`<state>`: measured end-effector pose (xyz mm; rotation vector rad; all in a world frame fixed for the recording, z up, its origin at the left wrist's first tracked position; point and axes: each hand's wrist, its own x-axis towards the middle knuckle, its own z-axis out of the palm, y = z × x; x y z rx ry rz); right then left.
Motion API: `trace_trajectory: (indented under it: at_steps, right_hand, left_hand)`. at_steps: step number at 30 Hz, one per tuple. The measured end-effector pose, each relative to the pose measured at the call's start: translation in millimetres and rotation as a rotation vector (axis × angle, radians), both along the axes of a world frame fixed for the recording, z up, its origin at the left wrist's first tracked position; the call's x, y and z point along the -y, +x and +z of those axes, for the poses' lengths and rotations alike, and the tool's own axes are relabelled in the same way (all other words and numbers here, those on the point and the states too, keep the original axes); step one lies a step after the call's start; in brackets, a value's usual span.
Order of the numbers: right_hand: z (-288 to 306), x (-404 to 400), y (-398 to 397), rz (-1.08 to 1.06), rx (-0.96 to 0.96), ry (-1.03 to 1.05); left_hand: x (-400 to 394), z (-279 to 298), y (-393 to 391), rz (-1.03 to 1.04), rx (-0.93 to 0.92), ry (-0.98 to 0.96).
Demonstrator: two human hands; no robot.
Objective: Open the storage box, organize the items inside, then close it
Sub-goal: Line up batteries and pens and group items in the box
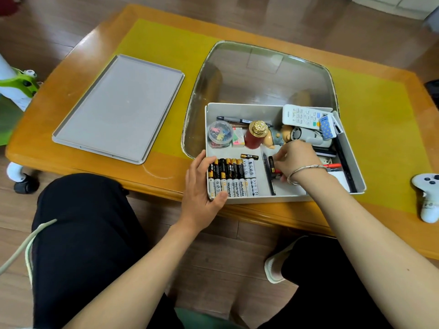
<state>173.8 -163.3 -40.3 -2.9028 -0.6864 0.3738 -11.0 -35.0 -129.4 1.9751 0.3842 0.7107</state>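
Already lidless, the storage box (280, 199) sits at the near edge of the table (71, 96), roughly at 1 o'clock from the person's lap, its lid (118, 108) lying flat well apart at 10 o'clock. Inside, two neat rows of batteries (234, 178) fill the box's 7 o'clock corner. The left hand (202, 186) rests curved around the outer end of those rows, thumb on the near row and fingers at the far one, steadying them rather than lifting. The right hand (297, 160) reaches into the middle, fingertips pinching a loose battery (271, 164) just beside a black pen (269, 173); another stray battery (249, 156) lies at 12 o'clock from the rows. Toward the box's far wall stand a clip jar (219, 134) and a red bottle (255, 135), with a remote (304, 116) at 2 o'clock. The risk, as I judge it: nudging the rows (round cells roll readily) while slotting the loose one in would scatter them, or the wrist could knock over the tall bottle.
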Motion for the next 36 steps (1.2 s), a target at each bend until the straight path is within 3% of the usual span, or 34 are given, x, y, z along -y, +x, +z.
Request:
trace_trajectory:
  at_steps: [4,11,22,28,36]
  right_hand:
    - [-12.1,-2.3,-3.8,0.124,0.062,-0.11]
    - [-23.3,-4.8,-1.1,0.127,0.109,-0.113]
    - [-15.5,-5.4,-9.9,0.106,-0.095,0.163]
    - [-24.2,-9.3,-11.2,0.134,-0.196,0.142]
    - [-21.8,-11.9,-4.9,0.209,0.078,0.147]
  left_hand:
    - [0.2,0.1,0.3,0.0,0.0,0.006]
    - [-0.5,-1.5,0.2,-0.002,0.0,0.004]
    - [-0.4,-3.5,0.8,0.003,-0.006,0.015]
    - [-1.4,-0.6,-0.4,-0.002,-0.021,0.012]
    - [-0.6,-2.2,0.2,0.0,-0.02,0.006]
